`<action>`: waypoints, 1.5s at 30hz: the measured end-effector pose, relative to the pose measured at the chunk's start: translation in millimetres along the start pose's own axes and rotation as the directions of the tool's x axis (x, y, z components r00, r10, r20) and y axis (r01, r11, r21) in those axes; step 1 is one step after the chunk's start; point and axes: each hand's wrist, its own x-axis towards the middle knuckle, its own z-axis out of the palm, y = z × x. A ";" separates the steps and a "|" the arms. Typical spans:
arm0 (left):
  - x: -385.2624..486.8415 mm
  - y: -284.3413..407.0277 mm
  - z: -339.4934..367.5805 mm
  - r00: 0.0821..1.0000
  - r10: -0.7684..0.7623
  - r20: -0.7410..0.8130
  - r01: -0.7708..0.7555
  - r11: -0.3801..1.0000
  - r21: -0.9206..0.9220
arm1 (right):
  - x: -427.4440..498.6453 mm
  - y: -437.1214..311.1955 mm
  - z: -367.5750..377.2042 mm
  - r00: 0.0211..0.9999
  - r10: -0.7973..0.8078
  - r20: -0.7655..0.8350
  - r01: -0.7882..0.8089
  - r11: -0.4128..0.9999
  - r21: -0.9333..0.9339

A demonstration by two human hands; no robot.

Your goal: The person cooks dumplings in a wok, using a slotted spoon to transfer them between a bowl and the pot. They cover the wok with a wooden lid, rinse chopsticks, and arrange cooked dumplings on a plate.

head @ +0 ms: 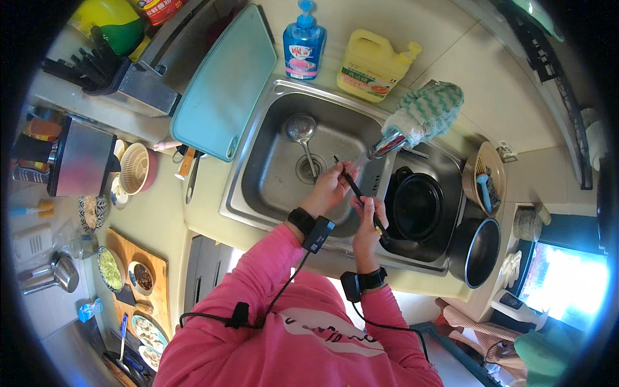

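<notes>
My left hand (330,187) pinches the upper part of a slender black utensil (355,187), possibly chopsticks. Lower down, my right hand (368,217) grips the same utensil, which slants across the sink. Clear water runs from the metal faucet (387,145) beside my left fingertips. A green-and-white striped cloth (428,111) covers the top of the faucet. Beneath my hands is the stainless steel sink (263,193), where a metal ladle (301,129) lies with its handle over the drain (311,168). Black cookware (418,205) sits in the smaller right basin.
Behind the sink stand a blue pump bottle (303,51) and a yellow detergent jug (370,67). A turquoise cutting board (225,87) leans at the left. A black pot (476,252) and a beige bowl (466,179) flank the right basin. Food bowls occupy a wooden board (159,290).
</notes>
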 end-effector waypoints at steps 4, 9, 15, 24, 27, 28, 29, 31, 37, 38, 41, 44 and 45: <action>-8.6 -8.4 -4.3 0.977 -0.187 0.105 0.177 0.980 0.095 | 6.5 -0.6 6.6 0.988 0.120 -0.098 -0.107 0.986 0.128; 11.2 20.7 -11.4 0.996 -0.024 0.088 0.015 0.994 0.111 | 11.8 -10.0 7.6 0.978 0.168 -0.126 -0.148 0.976 0.158; 0.6 8.0 -14.8 0.982 -0.188 0.018 0.187 0.981 0.051 | 14.4 -3.6 14.3 0.964 0.180 -0.196 -0.174 0.984 0.048; 28.7 30.2 -23.6 1.000 0.007 -0.012 -0.006 0.999 0.039 | 11.6 -16.6 6.7 0.949 0.157 -0.274 -0.157 0.987 0.020; 23.0 31.8 -15.8 0.994 0.053 -0.096 -0.048 0.997 0.057 | 13.0 -16.3 6.0 0.948 0.153 -0.277 -0.151 0.988 0.031; 19.8 30.0 -13.0 0.989 0.072 -0.128 -0.062 0.995 0.079 | 14.2 -14.5 6.6 0.944 0.152 -0.294 -0.157 0.988 0.007; 16.5 28.4 -11.0 0.988 0.089 -0.127 -0.079 0.993 0.086 | 15.6 -12.4 7.5 0.943 0.155 -0.294 -0.165 0.986 -0.007; 11.8 26.5 -9.9 0.995 0.037 -0.091 -0.030 0.997 0.074 | 18.6 -7.6 9.9 0.946 0.162 -0.279 -0.171 0.985 -0.009; 9.9 14.1 -17.6 0.977 -0.134 0.168 0.117 0.987 0.110 | 28.1 -4.4 14.4 0.960 0.178 -0.215 -0.174 0.984 0.038; 11.7 14.9 -18.4 0.965 -0.205 0.164 0.187 0.976 0.114 | 29.5 -6.4 13.3 0.954 0.205 -0.218 -0.197 0.979 0.058; 18.9 25.1 -18.4 0.980 -0.115 0.163 0.083 0.978 0.191 | 32.1 -13.1 10.2 0.949 0.258 -0.183 -0.240 0.964 0.115; 20.1 31.6 -16.5 0.986 -0.152 0.071 0.128 0.954 0.272 | 33.1 -17.8 11.3 0.956 0.246 -0.159 -0.227 0.965 0.128; 19.5 31.9 -15.8 0.984 -0.169 0.063 0.146 0.951 0.274 | 33.6 -19.2 12.3 0.961 0.232 -0.152 -0.215 0.969 0.125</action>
